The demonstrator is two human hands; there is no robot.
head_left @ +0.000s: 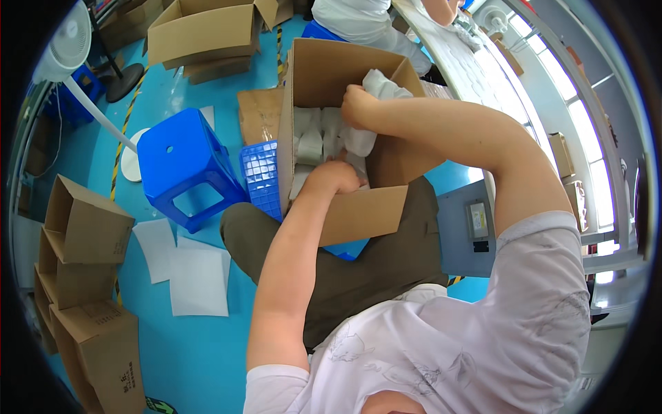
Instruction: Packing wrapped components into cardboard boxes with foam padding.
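Observation:
An open cardboard box (358, 215) stands between my knees, with several white foam-wrapped packages (310, 146) lined up inside it. My right hand (358, 108) is closed on a white foam-wrapped package (386, 85) over the box's right part. Its wrapping shows both above and below the fist. My left hand (336, 178) reaches over the near flap, down among the packages at the box's near side. Most of its fingers are hidden there, so its grip does not show.
A blue plastic stool (181, 155) and a blue crate (261, 172) stand left of the box. White sheets (198, 279) lie on the floor. Empty cartons (96, 345) line the left side, and another open carton (203, 34) sits farther off. A person (358, 19) sits beside a long table (476, 72).

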